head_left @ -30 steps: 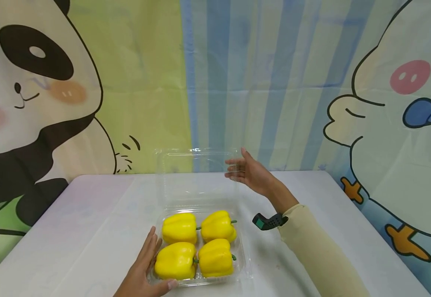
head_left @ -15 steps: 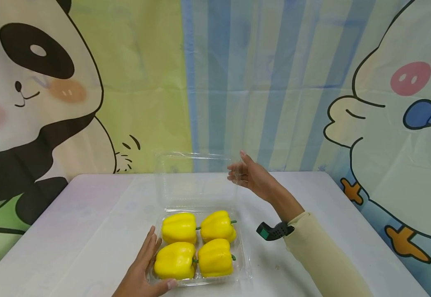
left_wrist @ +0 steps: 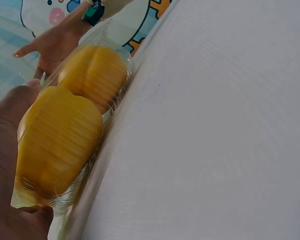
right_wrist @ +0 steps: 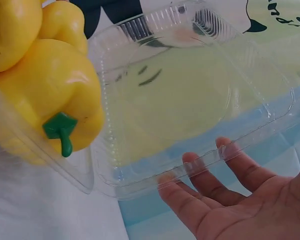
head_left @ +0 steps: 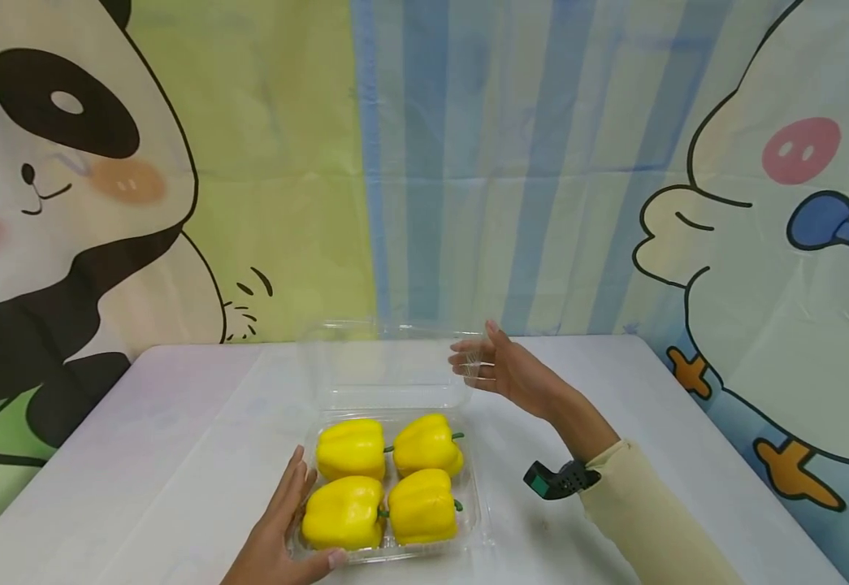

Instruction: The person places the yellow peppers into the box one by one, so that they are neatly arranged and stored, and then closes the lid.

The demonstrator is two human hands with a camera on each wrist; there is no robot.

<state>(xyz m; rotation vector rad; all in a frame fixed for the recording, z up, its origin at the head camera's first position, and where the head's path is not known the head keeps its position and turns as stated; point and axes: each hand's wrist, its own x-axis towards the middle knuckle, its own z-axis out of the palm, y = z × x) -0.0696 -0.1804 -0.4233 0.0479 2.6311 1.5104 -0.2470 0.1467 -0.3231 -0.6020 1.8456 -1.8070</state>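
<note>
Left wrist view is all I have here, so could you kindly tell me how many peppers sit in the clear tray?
Observer: Four yellow bell peppers, two rows of two, in the clear clamshell tray.
Operator: Thank you. Is the lid open?
Observer: Yes, the hinged lid stands raised behind the tray, and the right hand touches its right edge with straight fingers.
Operator: And where does my camera's hand lie?
Observer: The left hand rests flat along the tray's left side, thumb at the front corner.
</note>
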